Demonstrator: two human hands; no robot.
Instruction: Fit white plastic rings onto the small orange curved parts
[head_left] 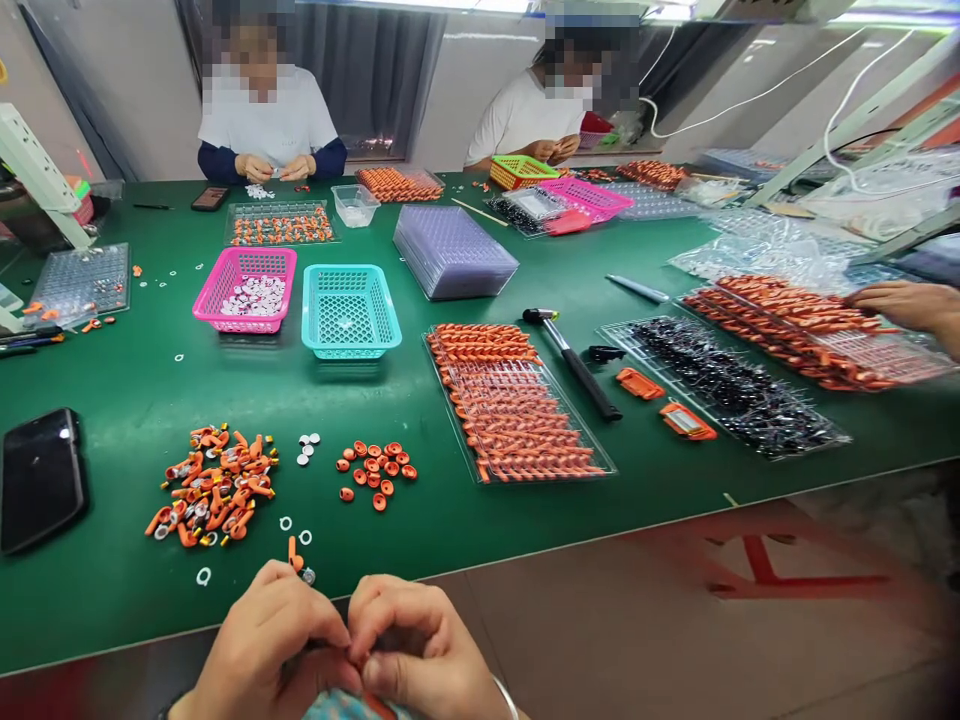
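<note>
Far left on the green table (135, 400): black phone (41, 478). Next, pile of orange parts (214, 485), a few white rings (285, 523) beside it, then a small cluster of orange caps (375, 472).

Bottom edge: left hand (259, 645) and right hand (420, 650) pressed together, fingers curled tight, pinching a small orange piece (358, 662) between the thumbs; mostly hidden.

Behind: pink basket (245, 290), teal basket (350, 310). Right of centre: clear tray of orange parts (517, 410), hammer (574, 360), tray of black parts (727, 385). Far right, another person's hand (911, 305) on a tray.
</note>
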